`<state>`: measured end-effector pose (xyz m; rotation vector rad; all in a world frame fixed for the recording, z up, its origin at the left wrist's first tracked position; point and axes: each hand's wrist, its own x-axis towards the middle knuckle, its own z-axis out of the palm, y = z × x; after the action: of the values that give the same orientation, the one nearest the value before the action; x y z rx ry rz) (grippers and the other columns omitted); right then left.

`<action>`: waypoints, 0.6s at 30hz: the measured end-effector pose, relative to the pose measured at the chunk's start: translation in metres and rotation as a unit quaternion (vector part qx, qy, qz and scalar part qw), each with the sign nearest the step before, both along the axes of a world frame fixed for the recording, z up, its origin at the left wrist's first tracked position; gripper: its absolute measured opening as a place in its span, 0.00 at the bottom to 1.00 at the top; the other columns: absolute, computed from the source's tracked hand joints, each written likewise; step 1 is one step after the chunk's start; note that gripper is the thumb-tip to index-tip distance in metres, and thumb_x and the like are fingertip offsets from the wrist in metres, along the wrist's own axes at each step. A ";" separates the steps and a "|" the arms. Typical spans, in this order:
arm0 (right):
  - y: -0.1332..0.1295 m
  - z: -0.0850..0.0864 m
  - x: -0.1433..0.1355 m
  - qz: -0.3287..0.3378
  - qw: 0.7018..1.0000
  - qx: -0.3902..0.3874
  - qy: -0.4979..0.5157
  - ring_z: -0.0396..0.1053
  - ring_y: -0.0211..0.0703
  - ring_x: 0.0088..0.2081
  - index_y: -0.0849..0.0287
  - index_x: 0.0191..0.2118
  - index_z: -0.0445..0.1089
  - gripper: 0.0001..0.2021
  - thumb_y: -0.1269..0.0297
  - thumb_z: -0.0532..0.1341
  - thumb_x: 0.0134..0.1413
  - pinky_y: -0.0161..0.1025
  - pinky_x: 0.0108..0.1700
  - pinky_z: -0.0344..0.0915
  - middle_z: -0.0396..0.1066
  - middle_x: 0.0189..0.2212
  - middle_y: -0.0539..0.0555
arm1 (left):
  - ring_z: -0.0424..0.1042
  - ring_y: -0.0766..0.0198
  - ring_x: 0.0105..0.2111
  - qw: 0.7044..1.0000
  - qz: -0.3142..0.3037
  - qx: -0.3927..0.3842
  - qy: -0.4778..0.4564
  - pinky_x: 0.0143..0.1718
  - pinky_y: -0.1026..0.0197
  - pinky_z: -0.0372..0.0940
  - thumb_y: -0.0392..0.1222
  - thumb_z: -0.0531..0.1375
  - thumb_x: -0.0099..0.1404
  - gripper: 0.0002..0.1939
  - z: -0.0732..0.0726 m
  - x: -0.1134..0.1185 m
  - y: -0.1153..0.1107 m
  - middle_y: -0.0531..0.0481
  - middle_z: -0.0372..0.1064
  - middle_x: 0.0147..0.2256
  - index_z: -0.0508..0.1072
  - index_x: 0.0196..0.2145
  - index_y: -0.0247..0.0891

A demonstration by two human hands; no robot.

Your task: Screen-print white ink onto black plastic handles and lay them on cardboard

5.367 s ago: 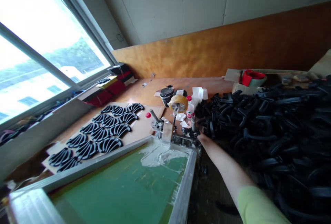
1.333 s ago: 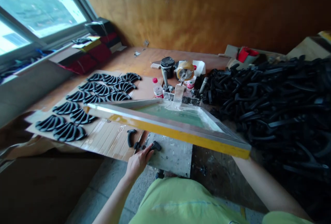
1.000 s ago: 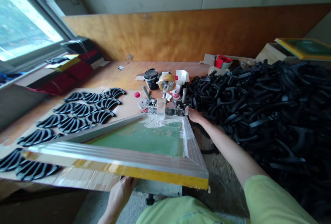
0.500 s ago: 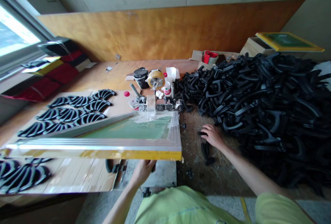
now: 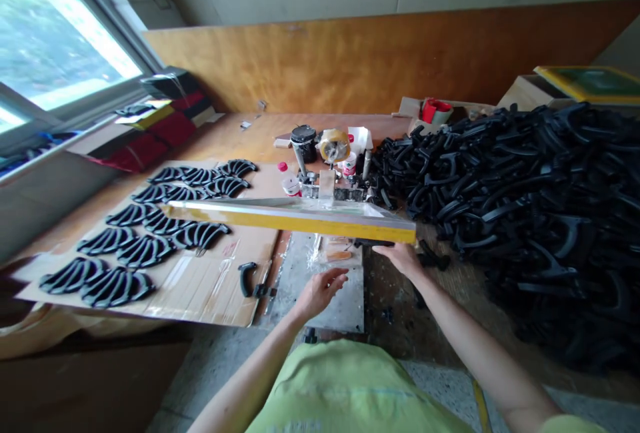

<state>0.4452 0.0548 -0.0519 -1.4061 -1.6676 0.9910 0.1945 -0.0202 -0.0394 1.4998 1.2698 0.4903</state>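
A screen-printing frame (image 5: 300, 221) with a yellow front edge stands tilted up, seen almost edge-on, joined at the back to a clamp (image 5: 327, 188). Below it lies a metal plate (image 5: 340, 303) bearing an orange-brown shaped piece (image 5: 339, 256) under clear film. My left hand (image 5: 323, 293) is over this plate, empty, its fingers loosely bent and apart. My right hand (image 5: 400, 258), beneath the frame's right end, grips a black plastic handle (image 5: 373, 242) that is partly hidden. A single black handle (image 5: 245, 280) rests on the cardboard, left of the plate.
Fanned rows of black handles (image 5: 145, 250) cover much of the cardboard sheet (image 5: 210, 293). A large heap of handles (image 5: 520, 200) fills the right side. Behind the clamp stand a black tub (image 5: 303, 143), a tape roll (image 5: 334, 146) and a red-capped bottle (image 5: 289, 180).
The frame has swung up. My left hand has come from under its front edge to over the plate. My right hand has carried a black handle leftward from beside the heap. The view has turned left.
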 end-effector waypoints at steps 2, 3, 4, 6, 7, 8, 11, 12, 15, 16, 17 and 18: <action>0.004 -0.008 -0.045 0.052 0.996 0.027 -0.061 0.70 0.49 0.47 0.54 0.43 0.76 0.13 0.67 0.62 0.50 0.50 0.54 0.62 0.75 0.43 0.55 | 0.74 0.62 0.37 0.999 0.046 -0.018 -0.015 0.35 0.63 0.68 0.59 0.50 0.66 0.28 -0.006 -0.028 -0.008 0.44 0.76 0.42 0.71 0.51 0.36; 0.006 -0.012 -0.064 0.073 0.992 0.047 -0.094 0.69 0.48 0.47 0.54 0.43 0.77 0.13 0.69 0.61 0.51 0.50 0.54 0.62 0.75 0.44 0.56 | 0.74 0.62 0.37 0.997 0.071 -0.025 -0.020 0.35 0.63 0.68 0.60 0.50 0.66 0.28 -0.008 -0.043 -0.011 0.44 0.76 0.42 0.71 0.51 0.36; 0.007 -0.016 -0.080 0.091 0.985 0.071 -0.127 0.69 0.48 0.47 0.55 0.43 0.76 0.13 0.70 0.60 0.53 0.49 0.54 0.61 0.75 0.44 0.56 | 0.74 0.62 0.37 0.995 0.097 -0.028 -0.022 0.35 0.63 0.68 0.60 0.51 0.65 0.28 -0.010 -0.057 -0.013 0.43 0.76 0.42 0.71 0.51 0.36; 0.007 -0.021 -0.101 0.124 0.967 0.117 -0.192 0.67 0.47 0.48 0.56 0.45 0.76 0.13 0.71 0.58 0.57 0.48 0.53 0.61 0.74 0.44 0.56 | 0.73 0.62 0.36 0.988 0.148 -0.027 -0.026 0.34 0.63 0.67 0.61 0.52 0.64 0.29 -0.011 -0.086 -0.012 0.42 0.75 0.41 0.71 0.50 0.35; 0.005 -0.022 -0.106 0.134 0.957 0.134 -0.221 0.66 0.47 0.48 0.56 0.46 0.75 0.13 0.70 0.57 0.58 0.47 0.53 0.61 0.74 0.44 0.56 | 0.73 0.62 0.35 0.984 0.175 -0.020 -0.031 0.33 0.63 0.67 0.61 0.53 0.63 0.29 -0.009 -0.099 -0.010 0.42 0.75 0.41 0.71 0.49 0.34; 0.003 -0.022 -0.110 0.137 0.947 0.148 -0.249 0.66 0.47 0.48 0.56 0.48 0.74 0.14 0.69 0.56 0.60 0.46 0.52 0.60 0.74 0.43 0.57 | 0.73 0.63 0.34 0.978 0.203 -0.009 -0.040 0.33 0.63 0.67 0.61 0.54 0.62 0.29 -0.005 -0.110 -0.005 0.42 0.75 0.39 0.72 0.49 0.33; -0.004 -0.021 -0.114 0.123 0.928 0.158 -0.314 0.64 0.48 0.48 0.56 0.51 0.72 0.16 0.69 0.53 0.62 0.45 0.51 0.60 0.72 0.43 0.57 | 0.71 0.67 0.29 0.955 0.279 0.050 -0.093 0.30 0.65 0.65 0.61 0.56 0.61 0.30 0.022 -0.130 0.020 0.46 0.74 0.33 0.71 0.49 0.33; -0.006 -0.020 -0.114 0.120 0.925 0.160 -0.324 0.64 0.47 0.48 0.55 0.52 0.72 0.16 0.69 0.53 0.62 0.45 0.52 0.59 0.72 0.44 0.57 | 0.69 0.68 0.27 0.943 0.301 0.079 -0.122 0.29 0.66 0.65 0.61 0.56 0.61 0.30 0.035 -0.132 0.031 0.48 0.73 0.31 0.71 0.49 0.33; -0.004 -0.018 -0.106 0.122 0.924 0.178 -0.316 0.62 0.47 0.53 0.54 0.54 0.70 0.19 0.71 0.52 0.61 0.46 0.57 0.57 0.69 0.50 0.56 | 0.66 0.71 0.23 0.907 0.326 0.139 -0.225 0.26 0.68 0.63 0.60 0.52 0.64 0.29 0.076 -0.129 0.066 0.52 0.69 0.26 0.71 0.48 0.32; 0.000 -0.018 -0.099 0.117 0.927 0.183 -0.306 0.61 0.47 0.54 0.54 0.54 0.70 0.19 0.72 0.51 0.61 0.47 0.58 0.57 0.68 0.52 0.56 | 0.65 0.71 0.22 0.904 0.315 0.140 -0.253 0.25 0.68 0.62 0.60 0.51 0.64 0.29 0.087 -0.126 0.075 0.52 0.68 0.25 0.71 0.49 0.32; 0.004 -0.018 -0.089 0.098 0.933 0.184 -0.294 0.62 0.47 0.55 0.54 0.54 0.70 0.20 0.72 0.51 0.60 0.48 0.59 0.57 0.68 0.53 0.56 | 0.64 0.70 0.21 0.904 0.300 0.135 -0.272 0.24 0.67 0.62 0.60 0.51 0.64 0.29 0.095 -0.124 0.081 0.52 0.68 0.24 0.71 0.49 0.32; 0.010 -0.018 -0.076 0.066 0.941 0.179 -0.280 0.63 0.48 0.54 0.54 0.53 0.70 0.20 0.72 0.51 0.59 0.49 0.58 0.58 0.69 0.52 0.56 | 0.64 0.70 0.20 0.908 0.286 0.129 -0.279 0.23 0.67 0.62 0.61 0.51 0.64 0.30 0.101 -0.123 0.084 0.52 0.68 0.24 0.71 0.49 0.33</action>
<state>0.3692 0.0645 -0.0697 -1.4110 -2.2430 0.3239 0.0717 0.0642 0.0620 1.0437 1.1855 1.4129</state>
